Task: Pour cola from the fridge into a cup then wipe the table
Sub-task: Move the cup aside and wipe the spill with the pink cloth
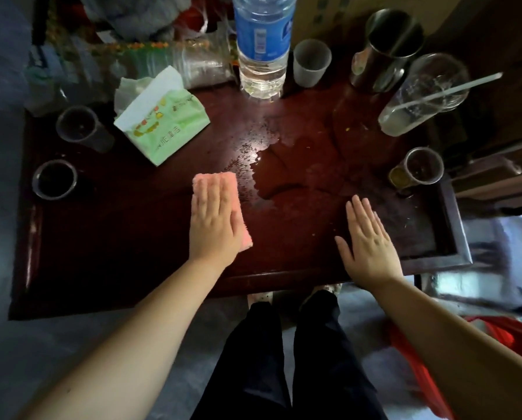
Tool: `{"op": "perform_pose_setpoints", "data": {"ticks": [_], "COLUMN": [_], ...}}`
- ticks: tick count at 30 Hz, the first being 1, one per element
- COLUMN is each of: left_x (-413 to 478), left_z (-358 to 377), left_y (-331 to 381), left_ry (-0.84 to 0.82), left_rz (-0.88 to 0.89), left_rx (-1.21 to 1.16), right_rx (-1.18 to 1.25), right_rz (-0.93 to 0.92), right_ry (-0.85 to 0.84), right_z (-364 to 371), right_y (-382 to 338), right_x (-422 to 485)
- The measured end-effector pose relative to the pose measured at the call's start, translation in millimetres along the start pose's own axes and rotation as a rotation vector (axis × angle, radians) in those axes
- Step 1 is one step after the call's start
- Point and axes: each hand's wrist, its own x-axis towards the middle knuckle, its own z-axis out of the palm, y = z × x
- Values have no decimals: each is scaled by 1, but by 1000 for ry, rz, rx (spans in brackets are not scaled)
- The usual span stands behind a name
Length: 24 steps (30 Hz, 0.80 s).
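Note:
My left hand [212,225] lies flat, fingers together, pressing a folded pink cloth [223,183] onto the dark red wooden table [117,237]. The cloth sits just left of a wet spill [287,174] spreading over the table's middle. My right hand [369,241] rests flat and open on the table near its front edge, holding nothing. Two plastic cups with dark liquid stand at the left: one [55,178] near the edge, another [79,125] behind it. No cola bottle is in sight.
A green tissue pack [165,128], a large water bottle [262,47], an empty cup [311,62], a steel tumbler [387,50], a tipped glass with a straw [420,98] and a small glass [420,171] ring the table. My legs [287,359] stand by the front edge.

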Motion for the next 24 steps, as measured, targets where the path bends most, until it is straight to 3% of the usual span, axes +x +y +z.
{"op": "perform_pose_setpoints", "data": {"ticks": [4, 17, 24], "left_x": [23, 94, 90], "left_z": [3, 5, 7], "left_y": [25, 36, 38], "left_ry": [1, 3, 22], "left_rz": [-68, 161, 145], "left_rx": [14, 48, 1], "right_rx": [27, 95, 89], "right_rz": [-8, -19, -29], "right_ry": [3, 21, 23], "right_z": [0, -1, -1], "right_y": [2, 4, 3], "right_x": [-1, -1, -2]}}
